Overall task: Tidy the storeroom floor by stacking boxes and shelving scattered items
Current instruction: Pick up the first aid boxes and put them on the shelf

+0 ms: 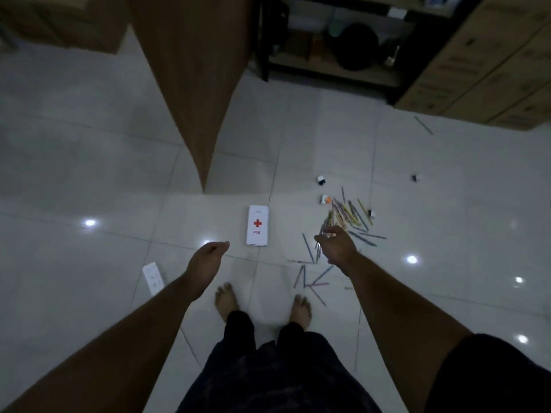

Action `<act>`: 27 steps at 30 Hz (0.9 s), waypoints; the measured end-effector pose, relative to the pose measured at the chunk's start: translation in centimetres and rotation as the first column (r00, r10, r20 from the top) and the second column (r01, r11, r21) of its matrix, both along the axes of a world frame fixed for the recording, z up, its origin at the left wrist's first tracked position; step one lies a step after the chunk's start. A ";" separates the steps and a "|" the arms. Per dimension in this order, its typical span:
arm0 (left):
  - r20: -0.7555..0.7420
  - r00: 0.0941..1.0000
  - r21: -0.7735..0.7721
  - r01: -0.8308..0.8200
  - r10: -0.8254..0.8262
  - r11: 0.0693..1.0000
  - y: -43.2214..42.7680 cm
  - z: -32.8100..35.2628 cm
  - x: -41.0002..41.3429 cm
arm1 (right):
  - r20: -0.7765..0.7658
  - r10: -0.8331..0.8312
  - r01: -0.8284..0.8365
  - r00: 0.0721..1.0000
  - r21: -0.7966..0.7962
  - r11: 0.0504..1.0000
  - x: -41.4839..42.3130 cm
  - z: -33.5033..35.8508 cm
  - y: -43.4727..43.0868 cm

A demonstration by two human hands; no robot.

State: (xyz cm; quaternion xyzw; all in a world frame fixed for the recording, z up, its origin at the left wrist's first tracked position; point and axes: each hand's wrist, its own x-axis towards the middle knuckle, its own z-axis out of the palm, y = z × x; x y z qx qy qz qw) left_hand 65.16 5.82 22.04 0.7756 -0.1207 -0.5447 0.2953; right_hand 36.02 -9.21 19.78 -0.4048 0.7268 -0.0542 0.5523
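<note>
Dozens of coloured sticks (pixel 354 216) are scattered over the tiled floor (pixel 89 144) ahead and to the right of the bare feet, some heaped, others strewn nearer the toes. A small bundle (pixel 324 231) appears to be gripped in the right hand (pixel 337 247), with the fingers curled round it, though the hold is left uncertain by the dim light. The left hand (pixel 208 256) is held loosely curled above the floor, with nothing in it. A white first-aid box (pixel 258 225) is laid flat just beyond the hands, a remote control (pixel 153 277) lies to the left, and a few small objects (pixel 321 180) are dotted around the heap. A shelf unit (pixel 328 64) and stacked cardboard boxes (pixel 477 70) stand further off. Sticks could be shed from the bundle as more are gathered, and those near the feet could be trodden on or sent rolling on the glossy tile.
</note>
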 end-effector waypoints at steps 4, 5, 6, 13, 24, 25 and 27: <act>-0.011 1.000 0.002 0.010 -0.010 1.000 -4.3 -4.1 1.9 | 0.033 -0.075 0.074 0.997 0.010 0.997 3.4 -4.8 -0.3; -0.017 1.000 0.001 0.011 -0.011 1.000 -5.4 -5.5 2.2 | 0.048 -0.079 0.079 0.996 0.015 0.997 4.3 -6.5 -0.6; -0.017 1.000 0.001 0.012 -0.012 1.000 -6.4 -7.3 2.5 | 0.064 -0.075 0.074 0.995 0.011 0.997 5.2 -8.5 -1.0; 0.071 0.997 -0.010 0.044 -0.043 0.999 -10.7 -25.5 4.0 | 0.055 -0.034 0.033 0.998 0.016 0.999 9.8 -27.3 -3.6; 0.042 0.995 0.110 0.086 -0.091 0.990 -12.4 -55.6 3.3 | 0.110 -0.022 0.014 0.994 0.075 0.997 13.6 -57.7 -3.6; -0.011 0.996 0.122 0.091 -0.090 0.988 -12.6 -57.0 2.8 | 0.113 -0.016 0.007 0.993 0.078 0.997 13.7 -59.5 -3.2; -0.086 0.996 0.137 0.047 -0.035 0.989 -12.8 -59.5 2.0 | 0.133 -0.006 -0.006 0.991 0.090 0.996 14.0 -62.1 -2.4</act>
